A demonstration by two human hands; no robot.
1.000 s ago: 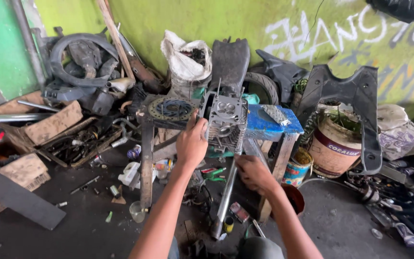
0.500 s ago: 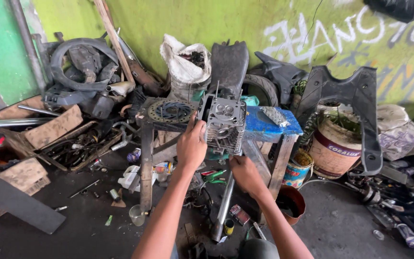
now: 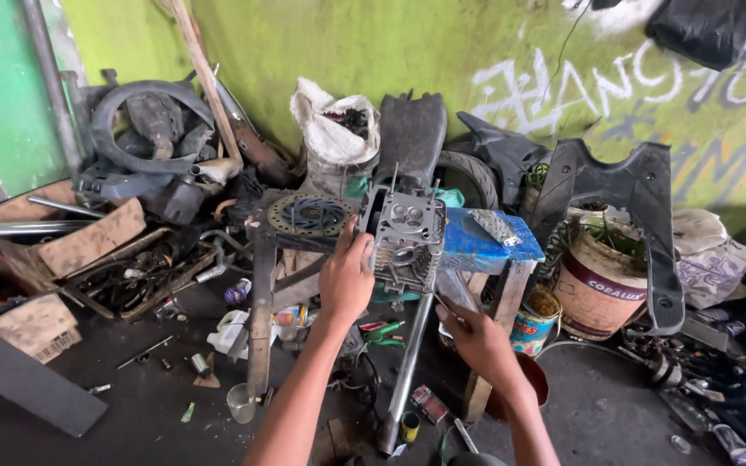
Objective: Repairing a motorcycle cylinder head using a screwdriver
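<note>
Head view looks down on both hands. Left hand (image 3: 346, 280) grips the left side of a finned engine block (image 3: 405, 235), fingers wrapped on its edge; the block sits upright on a blue stool (image 3: 487, 246). Right hand (image 3: 474, 335) hangs just below and right of that grip, fingers curled, and whether it holds anything I cannot tell. A brake disc (image 3: 308, 215) lies left of the block. Beyond, a white sack (image 3: 331, 138) and a tyre (image 3: 135, 121) stand against the green wall (image 3: 321, 43).

green painted wall (image 3: 321, 52) | dark concrete floor (image 3: 131, 406) | blue-topped wooden stool (image 3: 494, 246)
</note>
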